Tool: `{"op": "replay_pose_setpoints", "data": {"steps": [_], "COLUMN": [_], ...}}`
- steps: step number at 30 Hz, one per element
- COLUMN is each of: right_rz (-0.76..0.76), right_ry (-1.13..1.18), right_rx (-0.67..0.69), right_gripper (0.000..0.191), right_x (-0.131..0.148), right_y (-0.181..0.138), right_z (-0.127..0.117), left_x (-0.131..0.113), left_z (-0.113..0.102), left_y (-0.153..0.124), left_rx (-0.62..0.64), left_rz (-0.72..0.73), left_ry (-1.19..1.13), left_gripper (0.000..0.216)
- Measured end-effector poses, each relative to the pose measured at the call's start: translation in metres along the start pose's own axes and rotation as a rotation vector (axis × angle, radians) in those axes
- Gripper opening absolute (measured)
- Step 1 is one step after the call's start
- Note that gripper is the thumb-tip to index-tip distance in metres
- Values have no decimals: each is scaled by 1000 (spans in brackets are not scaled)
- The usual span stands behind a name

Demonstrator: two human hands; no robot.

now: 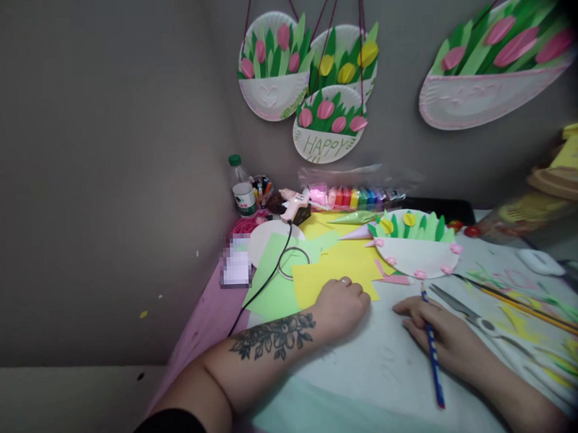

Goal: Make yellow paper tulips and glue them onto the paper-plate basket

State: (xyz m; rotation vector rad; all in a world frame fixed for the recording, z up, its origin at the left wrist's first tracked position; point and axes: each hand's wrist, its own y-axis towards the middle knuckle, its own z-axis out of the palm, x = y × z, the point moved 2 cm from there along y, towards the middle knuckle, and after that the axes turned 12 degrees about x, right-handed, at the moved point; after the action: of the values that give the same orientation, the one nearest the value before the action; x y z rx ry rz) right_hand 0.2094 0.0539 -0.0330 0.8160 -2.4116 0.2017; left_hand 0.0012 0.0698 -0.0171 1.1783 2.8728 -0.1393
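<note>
My left hand (pixel 343 306) rests on the table, its fingers curled under, at the edge of the yellow paper (pixel 314 282). Whatever lies inside the curl is hidden. In my right hand (pixel 435 328) a blue pencil (pixel 434 363) sits between the fingers, tip pointing away from me. Just beyond that tip lies a paper-plate flower basket (pixel 413 256) with green leaves, yellow tulips and pink blobs along its rim. Beside the right hand are white-handled scissors (pixel 487 326). Pink paper scraps (pixel 393 279) lie between the yellow paper and the basket.
Light green paper (pixel 272 267), a metal ring (pixel 293 277) and a pink glue gun (pixel 294 205) with its black cord lie left. Behind stand a bottle (pixel 243 193) and a bag of colored clay (pixel 349 197). Paper scraps (pixel 515 319) litter the right. Plate baskets (pixel 275 97) hang above.
</note>
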Motion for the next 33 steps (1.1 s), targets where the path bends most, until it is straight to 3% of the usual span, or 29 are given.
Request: {"op": "replay_pose_setpoints", "data": {"steps": [12,15,20,22,26,33], "right_rz": [21,53,203,231,260,111], "right_ry": [53,126,421,488,310,194], "right_rx": [-9,-123,-471,-494,-289,-41], "right_gripper": [20,22,23,25,27,22], "right_x": [0,4,11,10,4,9], "right_y": [0,-2,-11,-12,-11,-9], "right_z": [-1,-6,-23,-27,-29,-26], "left_x": [1,1,1,1,1,-4], "left_z": [-1,-4,-14,-18,-21,-22], "left_y": [0,-1,-1,-1,-1,0], "left_rx": [35,54,129,150,185,213], "left_rz": [-5,-8,-26,-46,-54,-53], "left_ry": [11,6,-14,-19,-13,34], "left_gripper": [4,5,7,8,9,8]}}
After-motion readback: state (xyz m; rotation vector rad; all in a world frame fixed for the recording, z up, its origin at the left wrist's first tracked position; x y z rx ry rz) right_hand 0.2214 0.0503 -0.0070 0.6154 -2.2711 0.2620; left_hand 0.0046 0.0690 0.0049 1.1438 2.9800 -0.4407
